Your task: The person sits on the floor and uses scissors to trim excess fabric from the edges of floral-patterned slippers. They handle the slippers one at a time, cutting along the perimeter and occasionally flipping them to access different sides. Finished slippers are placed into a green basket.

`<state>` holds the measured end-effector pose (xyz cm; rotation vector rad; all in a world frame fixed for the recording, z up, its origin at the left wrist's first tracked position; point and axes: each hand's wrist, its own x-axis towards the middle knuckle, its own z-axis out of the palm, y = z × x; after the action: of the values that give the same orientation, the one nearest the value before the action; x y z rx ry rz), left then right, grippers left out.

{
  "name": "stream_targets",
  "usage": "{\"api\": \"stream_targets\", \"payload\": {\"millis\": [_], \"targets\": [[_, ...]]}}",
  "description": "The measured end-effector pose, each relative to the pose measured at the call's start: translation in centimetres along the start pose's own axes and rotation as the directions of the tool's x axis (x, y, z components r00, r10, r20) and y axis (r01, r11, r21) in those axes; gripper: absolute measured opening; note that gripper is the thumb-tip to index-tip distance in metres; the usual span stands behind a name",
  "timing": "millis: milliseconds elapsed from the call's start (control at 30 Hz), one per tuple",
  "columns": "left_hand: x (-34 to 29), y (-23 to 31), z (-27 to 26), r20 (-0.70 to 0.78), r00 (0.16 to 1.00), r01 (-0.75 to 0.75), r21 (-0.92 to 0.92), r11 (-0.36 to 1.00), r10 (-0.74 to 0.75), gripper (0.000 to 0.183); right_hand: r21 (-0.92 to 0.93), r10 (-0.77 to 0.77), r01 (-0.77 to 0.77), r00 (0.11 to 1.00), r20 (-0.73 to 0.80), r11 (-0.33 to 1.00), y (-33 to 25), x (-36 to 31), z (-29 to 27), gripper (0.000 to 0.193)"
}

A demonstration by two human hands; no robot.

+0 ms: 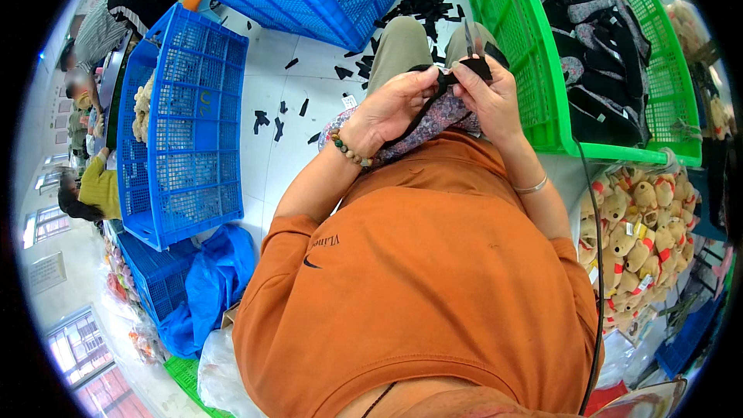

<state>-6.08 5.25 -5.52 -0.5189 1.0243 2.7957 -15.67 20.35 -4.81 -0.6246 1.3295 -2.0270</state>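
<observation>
My left hand (391,106) is closed in a pinch on the black edge of a floral fabric piece (447,118) lying over my lap. Close beside it, my right hand (493,97) pinches a black fabric end (474,70) between thumb and fingers. Two pointed metal blades of a pair of scissors (470,39) stick up from the right hand, pointing away from me. The scissors' handles are hidden in that hand. Both hands are over my thighs, a short way apart, with the black edging running between them.
A green crate (546,108) of black and floral pieces stands at the right, above plush toys (642,232). Blue crates stand ahead (309,11) and at the left (186,128). Black scraps (422,6) litter the floor. Other people (97,186) are at the far left.
</observation>
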Motion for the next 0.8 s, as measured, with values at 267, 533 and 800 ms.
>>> {"api": "stream_targets", "payload": {"millis": [267, 533, 800], "targets": [[0.3, -1.1, 0.9, -0.179, 0.978, -0.133, -0.154, 0.979, 0.105, 0.02, -0.127, -0.088, 0.059, 0.967, -0.237, 0.99, -0.2, 0.3, -0.5, 0.012], [-0.4, -0.2, 0.5, -0.221, 0.902, -0.409, -0.166, 0.897, 0.371, 0.028, -0.643, -0.256, 0.245, 0.964, 0.078, 0.726, -1.1, -1.2, -0.8, 0.027], [-0.7, -0.4, 0.7, -0.159, 0.86, -0.501, -0.074, 0.862, 0.485, 0.026, -0.852, -0.32, 0.306, 0.931, 0.175, 0.425, -1.4, -1.1, 0.7, 0.031]]}}
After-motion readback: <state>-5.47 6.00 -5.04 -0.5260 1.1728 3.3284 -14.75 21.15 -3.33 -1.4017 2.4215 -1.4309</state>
